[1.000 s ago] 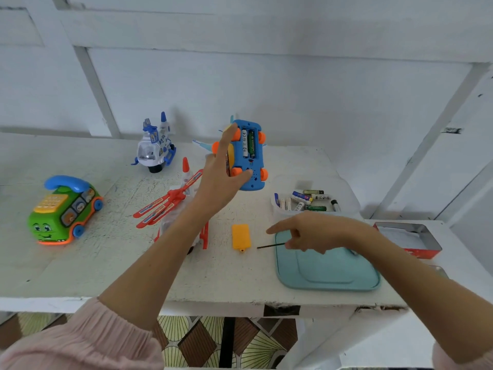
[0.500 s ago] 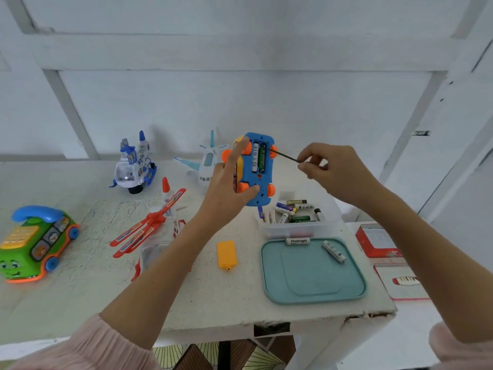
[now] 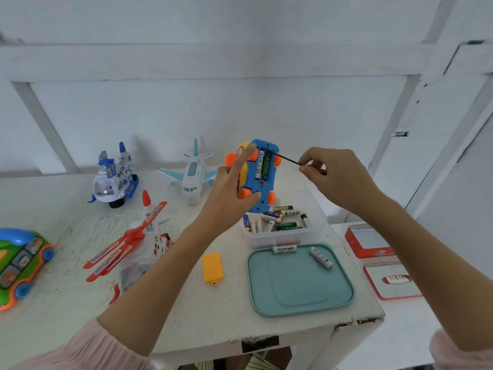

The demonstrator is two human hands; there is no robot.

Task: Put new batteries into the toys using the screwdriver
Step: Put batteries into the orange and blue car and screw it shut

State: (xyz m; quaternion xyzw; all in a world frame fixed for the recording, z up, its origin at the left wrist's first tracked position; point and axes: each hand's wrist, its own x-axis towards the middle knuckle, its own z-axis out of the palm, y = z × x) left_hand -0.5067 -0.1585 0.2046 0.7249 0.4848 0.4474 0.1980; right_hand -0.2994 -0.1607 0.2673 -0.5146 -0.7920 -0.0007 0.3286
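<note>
Head view: left hand grips the toy car above the surface, right hand pinches the screwdriver at its open bay; prying hard could fling a battery out.

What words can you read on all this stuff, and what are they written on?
"Heybright": on the white battery lying at the far edge of the teal tray.
"CE": looks like this mark on a battery in the blue toy car; small, not certain.
Second battery on the tray: print too blurred to read.
Batteries in the clear box: print too small to read.
Red tin: nothing readable.
</note>
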